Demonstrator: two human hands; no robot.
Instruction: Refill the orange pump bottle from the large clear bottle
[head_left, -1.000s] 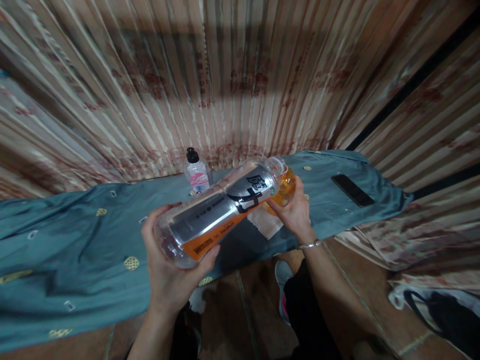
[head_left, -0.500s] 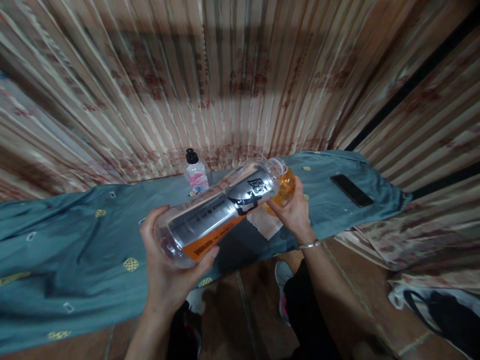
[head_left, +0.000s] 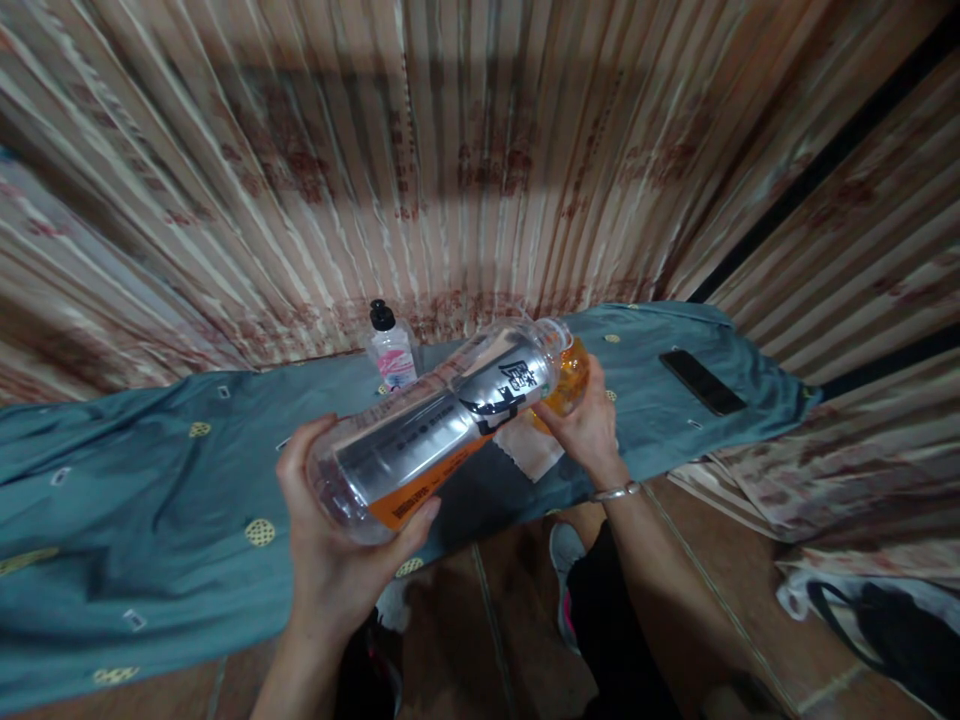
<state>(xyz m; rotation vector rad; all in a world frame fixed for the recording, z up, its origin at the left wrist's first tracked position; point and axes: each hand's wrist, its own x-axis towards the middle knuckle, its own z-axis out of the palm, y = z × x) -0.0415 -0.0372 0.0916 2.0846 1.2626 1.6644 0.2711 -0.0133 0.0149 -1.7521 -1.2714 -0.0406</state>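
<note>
My left hand (head_left: 345,510) is wrapped round the base of a large clear plastic bottle (head_left: 435,420) with a silver and orange label. The bottle is tilted, its uncapped neck pointing up and to the right. My right hand (head_left: 585,420) grips an orange-coloured container (head_left: 572,375) right behind that neck; most of its shape is hidden by the bottle and my fingers. Whether liquid is passing between the two I cannot tell. Below them a piece of white tissue (head_left: 529,450) lies on the cloth.
A teal patterned cloth (head_left: 187,500) covers a long narrow surface. On it stand a small clear bottle with a black cap (head_left: 394,355) and, at the right, a dark phone (head_left: 703,381). A striped curtain (head_left: 465,150) hangs behind. A bag (head_left: 892,620) lies on the floor.
The large bottle has turned slightly about its length, so its label shows a little differently. Both hands keep their grips in nearly the same places.
</note>
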